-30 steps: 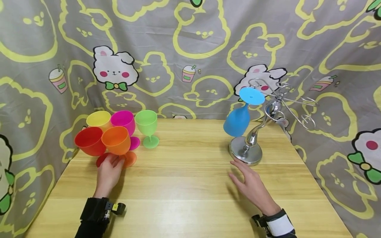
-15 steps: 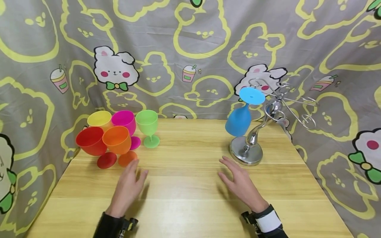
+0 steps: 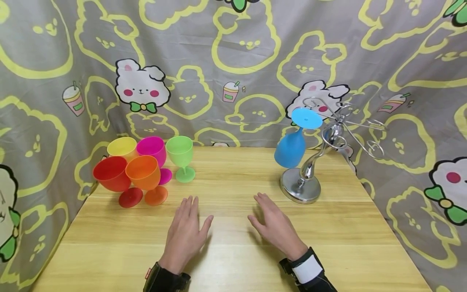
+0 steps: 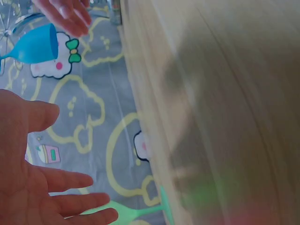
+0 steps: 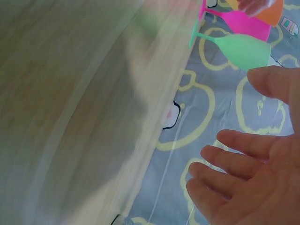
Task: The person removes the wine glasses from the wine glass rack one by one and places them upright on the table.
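My left hand [image 3: 186,235] is over the front middle of the table with its fingers straight, holding nothing. Opposite it, my right hand [image 3: 277,227] also has straight fingers and nothing in its grasp. At the left stand upright goblets: a red goblet [image 3: 111,173], an orange goblet [image 3: 143,172], a yellow goblet [image 3: 122,147], a magenta goblet [image 3: 152,150] and a green goblet [image 3: 180,152]. A blue goblet [image 3: 290,150] hangs upside down by its foot from a silver rack [image 3: 310,166] at the right. The right hand is nearest the rack's round base.
The wooden table [image 3: 226,259] meets a grey curtain [image 3: 197,40] with yellow cartoon outlines at the back and sides. Several wire loops [image 3: 375,150] stick out from the rack's top, toward the right and back.
My left hand has let go of the orange goblet and drawn back toward the middle. My right hand has moved left and nearer, away from the rack's base.
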Demonstrator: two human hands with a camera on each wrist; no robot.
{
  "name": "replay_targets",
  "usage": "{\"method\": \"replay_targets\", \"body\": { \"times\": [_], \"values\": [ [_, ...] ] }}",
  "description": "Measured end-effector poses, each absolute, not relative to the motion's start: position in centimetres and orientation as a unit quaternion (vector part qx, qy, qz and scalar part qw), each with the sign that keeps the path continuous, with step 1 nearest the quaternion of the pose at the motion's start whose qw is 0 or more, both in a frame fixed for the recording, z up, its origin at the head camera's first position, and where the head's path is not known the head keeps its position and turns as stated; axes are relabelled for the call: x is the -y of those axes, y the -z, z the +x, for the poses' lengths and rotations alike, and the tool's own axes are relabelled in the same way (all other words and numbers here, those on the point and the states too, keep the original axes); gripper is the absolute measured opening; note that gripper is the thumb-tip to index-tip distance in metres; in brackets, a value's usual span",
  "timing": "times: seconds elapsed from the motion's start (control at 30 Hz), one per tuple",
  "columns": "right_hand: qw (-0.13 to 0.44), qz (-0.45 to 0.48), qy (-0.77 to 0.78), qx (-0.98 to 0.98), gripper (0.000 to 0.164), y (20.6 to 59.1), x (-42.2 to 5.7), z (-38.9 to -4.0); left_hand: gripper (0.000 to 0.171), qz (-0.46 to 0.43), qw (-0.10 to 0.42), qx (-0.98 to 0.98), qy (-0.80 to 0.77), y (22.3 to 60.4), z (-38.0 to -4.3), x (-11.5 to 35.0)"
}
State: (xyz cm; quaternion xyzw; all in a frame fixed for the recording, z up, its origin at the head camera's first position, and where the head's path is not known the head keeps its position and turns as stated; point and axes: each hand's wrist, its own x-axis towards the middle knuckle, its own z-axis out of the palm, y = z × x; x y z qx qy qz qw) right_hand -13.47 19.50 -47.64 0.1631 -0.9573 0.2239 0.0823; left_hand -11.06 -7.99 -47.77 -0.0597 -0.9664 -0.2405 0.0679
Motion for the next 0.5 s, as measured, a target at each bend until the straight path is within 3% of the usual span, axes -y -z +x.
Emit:
{"method": "replay_targets", "body": {
  "times": [0.5],
  "values": [
    [0.041,0.164,-0.218,0.961,0.069,47.18,-18.89,-13.34,0.072,-0.081,0.062,0.963,0.251,47.6,-10.88,6.87]
  ]
}}
